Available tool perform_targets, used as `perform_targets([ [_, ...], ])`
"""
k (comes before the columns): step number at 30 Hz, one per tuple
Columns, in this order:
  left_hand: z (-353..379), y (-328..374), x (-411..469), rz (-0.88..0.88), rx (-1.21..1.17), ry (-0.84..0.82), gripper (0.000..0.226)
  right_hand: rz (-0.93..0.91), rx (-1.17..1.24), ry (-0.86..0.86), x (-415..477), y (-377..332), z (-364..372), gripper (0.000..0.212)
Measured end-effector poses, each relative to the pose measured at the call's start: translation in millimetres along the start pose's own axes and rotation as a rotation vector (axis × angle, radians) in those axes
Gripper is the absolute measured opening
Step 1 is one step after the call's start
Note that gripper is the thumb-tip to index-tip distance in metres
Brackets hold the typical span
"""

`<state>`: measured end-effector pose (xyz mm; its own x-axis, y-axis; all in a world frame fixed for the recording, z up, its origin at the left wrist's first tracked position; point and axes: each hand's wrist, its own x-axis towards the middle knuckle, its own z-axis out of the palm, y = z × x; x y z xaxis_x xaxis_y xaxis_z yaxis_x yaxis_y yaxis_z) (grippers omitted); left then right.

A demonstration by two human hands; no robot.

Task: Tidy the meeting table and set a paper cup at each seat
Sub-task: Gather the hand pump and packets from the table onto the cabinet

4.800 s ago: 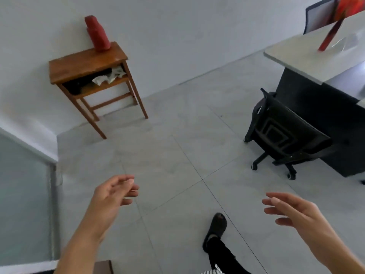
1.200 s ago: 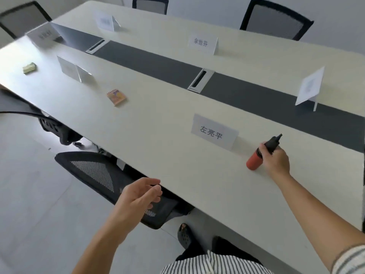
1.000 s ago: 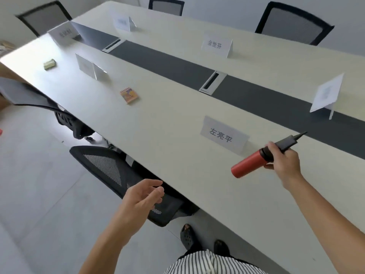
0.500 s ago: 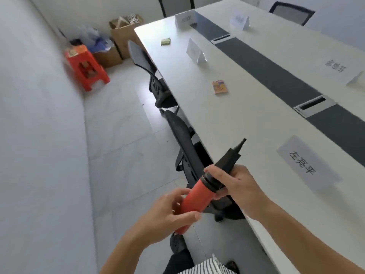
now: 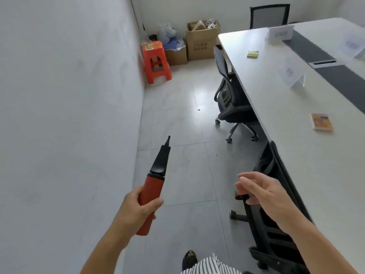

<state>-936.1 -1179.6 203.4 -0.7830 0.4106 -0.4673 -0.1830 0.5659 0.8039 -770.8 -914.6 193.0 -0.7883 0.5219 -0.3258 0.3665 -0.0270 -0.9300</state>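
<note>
Fingers point(image 5: 156, 201) of the left hand point(image 5: 138, 208) clench the red plastic hand pump with black nozzle point(image 5: 155, 184), pointing to 12 o'clock, probably to carry it off the white tabletop point(image 5: 296, 139) at 3 o'clock; right hand point(image 5: 262, 192) is spread, empty.

table point(image 5: 296, 147) right, stool point(image 5: 156, 62) far left, boxes point(image 5: 201, 42) behind

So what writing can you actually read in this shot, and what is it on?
Nothing reads clearly.
Name cards on the table: dark print, too blurred.
Cardboard box: faint print, too small.
Orange booklet and green packet: too small.
Label on the red stool: illegible.
Pump in the left hand: no text seen.
</note>
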Motion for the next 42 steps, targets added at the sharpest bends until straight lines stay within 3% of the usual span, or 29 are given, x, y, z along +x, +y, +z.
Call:
perform_targets([
  [5,-25.5,18.0,71.0,0.006,-0.067,0.06,0.025,0.093,-0.113,0.043,35.7,7.0,-4.8,0.02],
  [11,-3.9,54.1,162.6,-0.018,-0.102,-0.027,0.023,0.216,-0.105,0.187,94.3,11.8,-42.8,0.018],
  [22,14.3,206.6,343.5,0.104,0.01,-0.088,0.028,0.148,-0.022,0.275,292.7,-60.5,-80.4,0.015],
  [26,39.7,239.0,402.8,0.078,-0.012,-0.195,0.031,0.165,-0.011,0.323,345.0,-74.5,-104.7,0.013],
  [34,106.3,334.7,552.2,0.138,0.117,-0.452,0.026,0.391,0.118,0.626,413.1,-62.8,-157.8,0.015],
  [42,219.0,441.1,615.6,0.252,0.297,-0.734,0.025,0.525,0.261,0.855,425.4,-49.7,-215.3,0.016],
])
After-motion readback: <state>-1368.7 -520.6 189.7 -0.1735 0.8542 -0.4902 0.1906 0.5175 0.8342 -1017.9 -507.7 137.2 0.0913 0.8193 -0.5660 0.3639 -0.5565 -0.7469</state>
